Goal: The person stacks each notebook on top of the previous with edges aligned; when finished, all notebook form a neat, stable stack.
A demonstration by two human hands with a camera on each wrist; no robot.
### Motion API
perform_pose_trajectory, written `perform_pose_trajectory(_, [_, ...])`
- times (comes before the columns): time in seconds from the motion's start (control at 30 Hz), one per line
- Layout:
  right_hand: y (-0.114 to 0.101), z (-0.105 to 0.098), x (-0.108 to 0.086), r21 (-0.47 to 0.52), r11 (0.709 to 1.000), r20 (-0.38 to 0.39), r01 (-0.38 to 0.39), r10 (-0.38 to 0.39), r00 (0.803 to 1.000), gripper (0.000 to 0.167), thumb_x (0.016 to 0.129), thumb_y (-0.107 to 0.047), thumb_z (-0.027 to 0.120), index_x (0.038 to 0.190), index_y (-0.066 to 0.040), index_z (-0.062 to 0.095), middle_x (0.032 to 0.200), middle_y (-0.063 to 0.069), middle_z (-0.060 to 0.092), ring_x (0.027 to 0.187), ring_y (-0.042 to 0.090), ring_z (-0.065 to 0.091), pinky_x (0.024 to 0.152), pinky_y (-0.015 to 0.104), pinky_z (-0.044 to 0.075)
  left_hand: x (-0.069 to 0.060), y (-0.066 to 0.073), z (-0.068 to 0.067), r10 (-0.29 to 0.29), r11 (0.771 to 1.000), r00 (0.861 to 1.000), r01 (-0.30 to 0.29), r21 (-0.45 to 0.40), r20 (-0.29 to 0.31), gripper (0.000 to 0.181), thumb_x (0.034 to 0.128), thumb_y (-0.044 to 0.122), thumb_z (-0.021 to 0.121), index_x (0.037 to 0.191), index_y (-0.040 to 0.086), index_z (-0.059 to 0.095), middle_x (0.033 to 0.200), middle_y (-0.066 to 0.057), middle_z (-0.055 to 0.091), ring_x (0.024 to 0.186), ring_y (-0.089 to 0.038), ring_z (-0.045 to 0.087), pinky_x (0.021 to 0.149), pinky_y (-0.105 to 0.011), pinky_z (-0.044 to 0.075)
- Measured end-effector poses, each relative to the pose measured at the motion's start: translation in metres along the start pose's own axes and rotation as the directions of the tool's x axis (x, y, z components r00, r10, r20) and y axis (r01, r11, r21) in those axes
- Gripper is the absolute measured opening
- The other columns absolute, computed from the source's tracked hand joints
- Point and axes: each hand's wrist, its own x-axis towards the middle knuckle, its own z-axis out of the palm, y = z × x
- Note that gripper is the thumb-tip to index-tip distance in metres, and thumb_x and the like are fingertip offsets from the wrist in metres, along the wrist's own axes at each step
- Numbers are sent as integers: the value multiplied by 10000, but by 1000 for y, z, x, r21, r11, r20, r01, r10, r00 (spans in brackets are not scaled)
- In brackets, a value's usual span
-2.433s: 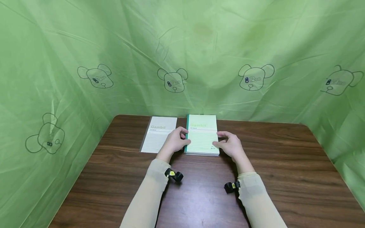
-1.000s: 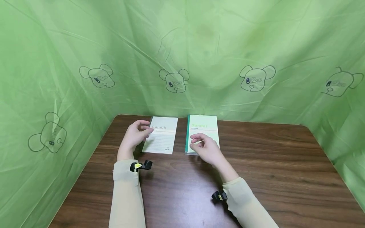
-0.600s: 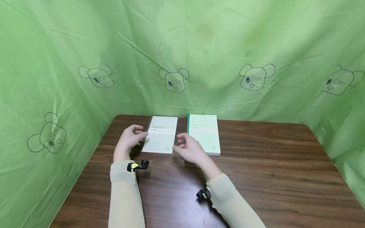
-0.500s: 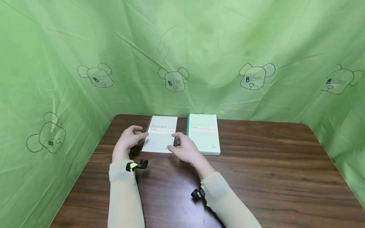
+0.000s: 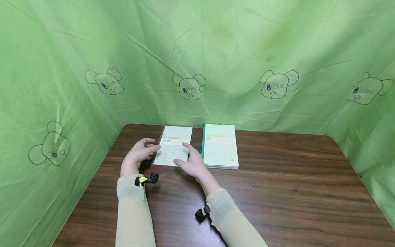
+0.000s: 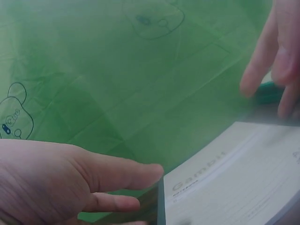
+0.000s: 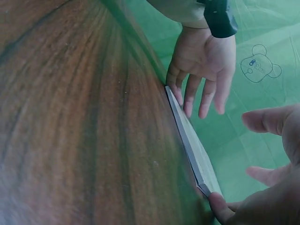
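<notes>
A grey-spined notebook (image 5: 173, 137) marked "Gambit" lies flat on the wooden table near its far edge. My left hand (image 5: 138, 155) is at its left side, fingers relaxed, the thumb beside the spine; in the left wrist view this hand (image 6: 84, 180) grips nothing. Over the notebook's lower right part is my right hand (image 5: 195, 164), thumb and forefinger spread apart. In the right wrist view, a fingertip of the right hand (image 7: 267, 173) is at the corner of the notebook (image 7: 194, 140); whether it touches I cannot tell. The left hand (image 7: 201, 70) is at the opposite end.
A neat stack of notebooks (image 5: 219, 147), the top one with a green spine, lies right of the grey-spined one, a narrow gap between them. Green sheeting (image 5: 234, 61) with bear-face drawings surrounds the dark wooden table (image 5: 290, 185). Each sleeve carries a small black camera.
Both hands have let go of the green-spined notebook and moved left to the grey-spined one. The right hand has crossed over the stack. Neither notebook pile has visibly shifted.
</notes>
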Motion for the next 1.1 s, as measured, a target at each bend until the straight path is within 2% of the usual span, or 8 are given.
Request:
perform_pose_trajectory(0.27, [-9, -11, -11, 133, 988, 104, -74, 60, 993, 735, 952, -193, 823, 1605, -75, 508, 1647, 286, 452, 1490, 449, 484, 1189, 587, 434, -2, 12, 11, -9, 996, 1000, 8, 85, 18, 741, 1044, 333, 748, 1614, -19, 429, 1549, -280, 523, 1238, -367, 592, 870, -392, 535])
perform_pose_trajectory(0.37, [-9, -14, -14, 160, 982, 116, -99, 81, 990, 693, 957, -195, 822, 1578, -70, 541, 1654, 304, 424, 1482, 479, 482, 1153, 598, 469, -1, 13, 12, -25, 997, 1000, 25, 66, 9, 731, 1041, 307, 754, 1605, -24, 428, 1531, -282, 538, 1252, -385, 594, 905, -419, 531])
perform_pose_trajectory(0.57, [-6, -15, -14, 170, 979, 126, -113, 92, 988, 610, 953, -204, 836, 1509, -83, 614, 1606, 274, 469, 1310, 381, 586, 981, 460, 558, 1, 10, 11, -56, 996, 998, 54, -69, -17, 710, 995, 190, 811, 1577, 6, 447, 1512, -224, 546, 1154, -305, 592, 885, -379, 499])
perform_pose_trajectory(0.67, [-7, -16, -15, 155, 980, 146, -121, 99, 984, 587, 959, -234, 834, 1492, -92, 632, 1590, 259, 488, 1295, 365, 581, 994, 465, 536, 1, 9, 11, -44, 995, 999, 41, -95, -21, 724, 959, 75, 812, 1573, -3, 437, 1471, -223, 531, 1060, -259, 583, 826, -329, 502])
perform_pose_trajectory(0.77, [-9, -17, -16, 156, 978, 160, -135, 110, 981, 567, 967, -251, 824, 1481, -95, 641, 1592, 247, 493, 1385, 393, 538, 1081, 529, 500, 1, 9, 10, -27, 993, 999, 23, -120, -26, 730, 944, -10, 784, 1583, -6, 430, 1410, -251, 554, 987, -231, 622, 773, -278, 531])
perform_pose_trajectory(0.87, [-9, -16, -15, 179, 973, 166, -144, 114, 979, 552, 972, -238, 816, 1470, -79, 640, 1573, 243, 510, 1384, 380, 555, 1074, 516, 515, -2, 12, 7, -4, 990, 1000, 0, -138, -26, 742, 959, -31, 759, 1614, 28, 415, 1362, -279, 603, 950, -217, 685, 762, -275, 570])
perform_pose_trajectory(0.97, [-8, -16, -13, 191, 971, 136, -142, 118, 984, 539, 973, -233, 811, 1456, -68, 638, 1522, 242, 542, 1318, 340, 591, 1034, 463, 527, -5, 14, 2, 29, 989, 999, -32, -143, -22, 682, 967, -36, 754, 1585, 49, 476, 1270, -235, 639, 900, -182, 677, 753, -271, 564])
perform_pose_trajectory(1.1, [-5, -13, -11, 275, 947, 107, -165, 141, 984, 580, 979, -199, 800, 1490, -41, 573, 1415, 243, 571, 1085, 280, 691, 958, 393, 564, -9, 17, -5, 68, 984, 997, -72, -162, -26, 540, 973, -7, 768, 1485, 37, 603, 1118, -90, 616, 855, -138, 622, 735, -252, 533])
